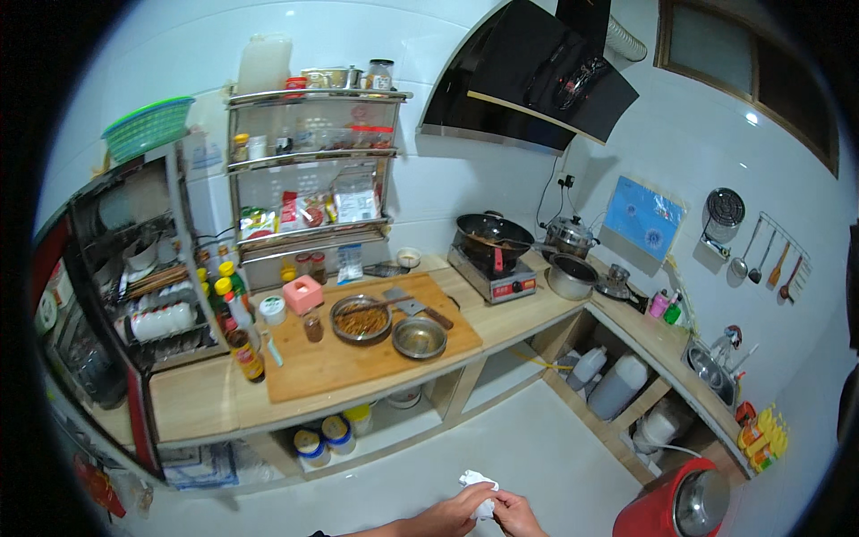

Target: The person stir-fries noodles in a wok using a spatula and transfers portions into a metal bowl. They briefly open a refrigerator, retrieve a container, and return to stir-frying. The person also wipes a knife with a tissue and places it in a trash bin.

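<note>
Low in the view, my left hand and my right hand meet over the floor, both gripping a crumpled white tissue. Beyond them, a wooden cutting board lies on the counter. It carries a metal bowl of brown shredded food with a wooden utensil across it. A second metal bowl is beside that one, and a cleaver lies behind it. A pink tissue box and a small brown jar stand towards the board's left.
A black wok with food sits on a portable gas stove; a pot stands to its right. Sauce bottles line the left. A red bin stands on the floor at right. The range hood hangs above.
</note>
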`<act>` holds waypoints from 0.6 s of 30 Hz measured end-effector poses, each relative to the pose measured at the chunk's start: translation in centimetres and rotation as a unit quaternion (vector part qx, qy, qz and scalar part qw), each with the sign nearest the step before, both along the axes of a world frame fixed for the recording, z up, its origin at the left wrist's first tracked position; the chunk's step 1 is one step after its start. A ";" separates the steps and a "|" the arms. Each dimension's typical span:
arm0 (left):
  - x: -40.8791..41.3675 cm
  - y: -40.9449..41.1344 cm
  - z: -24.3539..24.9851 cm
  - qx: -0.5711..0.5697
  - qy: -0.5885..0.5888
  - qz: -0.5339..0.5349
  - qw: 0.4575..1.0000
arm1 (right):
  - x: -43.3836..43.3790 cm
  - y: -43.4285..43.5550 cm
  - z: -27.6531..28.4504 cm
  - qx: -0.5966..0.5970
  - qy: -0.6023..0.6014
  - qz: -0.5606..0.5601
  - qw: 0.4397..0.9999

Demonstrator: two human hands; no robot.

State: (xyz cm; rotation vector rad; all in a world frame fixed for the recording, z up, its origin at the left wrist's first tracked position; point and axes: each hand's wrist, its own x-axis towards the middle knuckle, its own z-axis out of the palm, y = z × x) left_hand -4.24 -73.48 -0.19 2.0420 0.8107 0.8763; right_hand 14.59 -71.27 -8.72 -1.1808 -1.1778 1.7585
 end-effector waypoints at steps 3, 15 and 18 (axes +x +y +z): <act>0.3 7.6 1.0 -0.033 0.006 0.014 0.999 | 0.8 7.8 1.9 0.012 -0.043 0.020 0.999; 0.7 31.1 -4.6 -0.019 -0.039 0.104 0.994 | 0.5 32.5 0.4 -0.025 0.004 0.095 0.995; 0.3 36.0 -4.1 -0.007 -0.075 0.182 0.980 | -1.3 40.5 3.5 0.009 -0.100 0.163 0.981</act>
